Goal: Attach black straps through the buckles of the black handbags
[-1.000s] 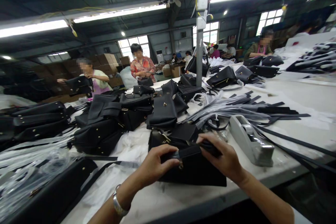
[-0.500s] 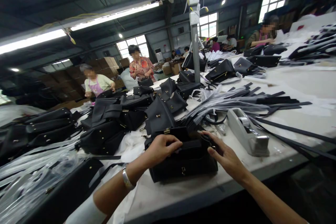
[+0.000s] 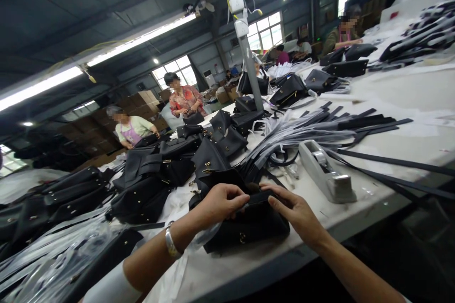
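Note:
A black handbag [image 3: 249, 236] with a small gold clasp on its front stands at the table's near edge, its flap [image 3: 223, 179] raised behind the opening. My left hand [image 3: 225, 201], with a bracelet at the wrist, is pinched shut over the opening; what lies between its fingertips is too small to make out. Below that hand a clear plastic film [image 3: 209, 236] shows against the bag's left side. My right hand [image 3: 293, 208] grips the right part of the rim, thumb on the near side and fingers across the top. The bag's inside is mostly hidden.
A grey tape dispenser [image 3: 327, 173] stands to the right. Behind it spread wrapped black straps [image 3: 302, 130]. More black bags [image 3: 142, 194] are heaped at left, beside plastic-covered straps [image 3: 71, 246]. A metal post [image 3: 250, 66] rises from the table. Several people work farther back.
My view has tilted and shifted. The right hand has moved inward along the bag's rim, while the left stays pinched. Clear film now shows under the left hand.

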A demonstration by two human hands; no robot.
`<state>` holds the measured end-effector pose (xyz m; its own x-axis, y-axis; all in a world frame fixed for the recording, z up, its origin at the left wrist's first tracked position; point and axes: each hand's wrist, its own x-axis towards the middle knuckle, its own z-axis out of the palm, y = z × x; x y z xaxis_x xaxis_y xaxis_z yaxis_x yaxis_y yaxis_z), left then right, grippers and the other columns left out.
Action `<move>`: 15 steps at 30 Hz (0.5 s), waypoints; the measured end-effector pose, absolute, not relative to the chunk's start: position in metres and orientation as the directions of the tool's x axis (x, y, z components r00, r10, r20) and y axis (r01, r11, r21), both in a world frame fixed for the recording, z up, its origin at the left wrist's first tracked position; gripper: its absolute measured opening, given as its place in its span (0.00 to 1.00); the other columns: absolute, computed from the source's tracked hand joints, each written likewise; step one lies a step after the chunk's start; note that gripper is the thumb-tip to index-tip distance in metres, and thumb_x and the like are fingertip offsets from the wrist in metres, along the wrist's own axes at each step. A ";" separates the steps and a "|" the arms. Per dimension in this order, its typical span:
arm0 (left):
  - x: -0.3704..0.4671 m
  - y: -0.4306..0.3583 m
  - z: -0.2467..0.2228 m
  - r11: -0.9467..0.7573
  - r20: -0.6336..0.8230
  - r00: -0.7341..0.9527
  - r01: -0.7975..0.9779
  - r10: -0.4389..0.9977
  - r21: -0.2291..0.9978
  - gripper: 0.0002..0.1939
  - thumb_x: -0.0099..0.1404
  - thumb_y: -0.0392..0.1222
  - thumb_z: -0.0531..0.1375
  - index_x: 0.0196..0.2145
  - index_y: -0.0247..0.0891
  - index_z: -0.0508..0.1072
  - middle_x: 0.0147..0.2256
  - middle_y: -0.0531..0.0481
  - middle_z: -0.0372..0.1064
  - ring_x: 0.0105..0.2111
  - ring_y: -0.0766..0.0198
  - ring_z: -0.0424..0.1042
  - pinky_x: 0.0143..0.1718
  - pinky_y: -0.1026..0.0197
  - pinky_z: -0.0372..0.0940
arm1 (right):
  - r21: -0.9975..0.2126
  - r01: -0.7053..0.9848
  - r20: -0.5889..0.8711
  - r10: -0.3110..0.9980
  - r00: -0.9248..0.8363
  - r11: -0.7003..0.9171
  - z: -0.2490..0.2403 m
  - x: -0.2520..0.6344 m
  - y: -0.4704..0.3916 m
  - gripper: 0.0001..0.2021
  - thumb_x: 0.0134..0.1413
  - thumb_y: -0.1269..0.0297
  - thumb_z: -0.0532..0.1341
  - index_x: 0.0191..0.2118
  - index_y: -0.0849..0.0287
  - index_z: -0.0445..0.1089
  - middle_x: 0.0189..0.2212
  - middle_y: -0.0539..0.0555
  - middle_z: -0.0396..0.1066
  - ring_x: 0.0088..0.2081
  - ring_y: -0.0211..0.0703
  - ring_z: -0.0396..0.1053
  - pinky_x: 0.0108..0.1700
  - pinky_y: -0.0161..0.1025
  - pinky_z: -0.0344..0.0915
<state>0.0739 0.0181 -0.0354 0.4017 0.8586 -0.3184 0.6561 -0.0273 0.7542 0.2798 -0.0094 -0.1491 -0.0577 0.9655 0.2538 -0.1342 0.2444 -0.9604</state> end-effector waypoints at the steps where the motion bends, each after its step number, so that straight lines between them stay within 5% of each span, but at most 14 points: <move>1: 0.075 0.018 -0.034 -0.025 -0.324 0.404 0.658 0.856 0.753 0.22 0.63 0.59 0.59 0.31 0.34 0.73 0.21 0.56 0.64 0.18 0.71 0.61 0.18 0.69 0.55 | -0.962 -0.167 0.229 0.972 -0.047 0.218 -0.149 0.279 -0.010 0.16 0.58 0.52 0.65 0.49 0.53 0.78 0.55 0.56 0.73 0.60 0.54 0.66 0.66 0.50 0.56; 8: 0.084 0.012 -0.017 -0.074 -0.340 0.467 0.668 0.816 0.740 0.23 0.64 0.59 0.57 0.30 0.34 0.73 0.23 0.55 0.65 0.20 0.71 0.61 0.21 0.68 0.55 | -0.951 -0.285 0.130 0.992 -0.002 0.123 -0.148 0.274 -0.013 0.19 0.56 0.52 0.66 0.50 0.54 0.78 0.53 0.57 0.75 0.57 0.55 0.69 0.64 0.50 0.59; 15: 0.099 0.023 -0.032 -0.040 -0.395 0.494 0.662 0.775 0.748 0.25 0.62 0.62 0.58 0.31 0.34 0.73 0.23 0.55 0.65 0.20 0.71 0.60 0.20 0.67 0.54 | -0.956 -0.055 0.291 0.949 -0.120 0.287 -0.153 0.278 -0.012 0.22 0.61 0.53 0.61 0.58 0.54 0.70 0.57 0.57 0.71 0.60 0.52 0.66 0.64 0.49 0.59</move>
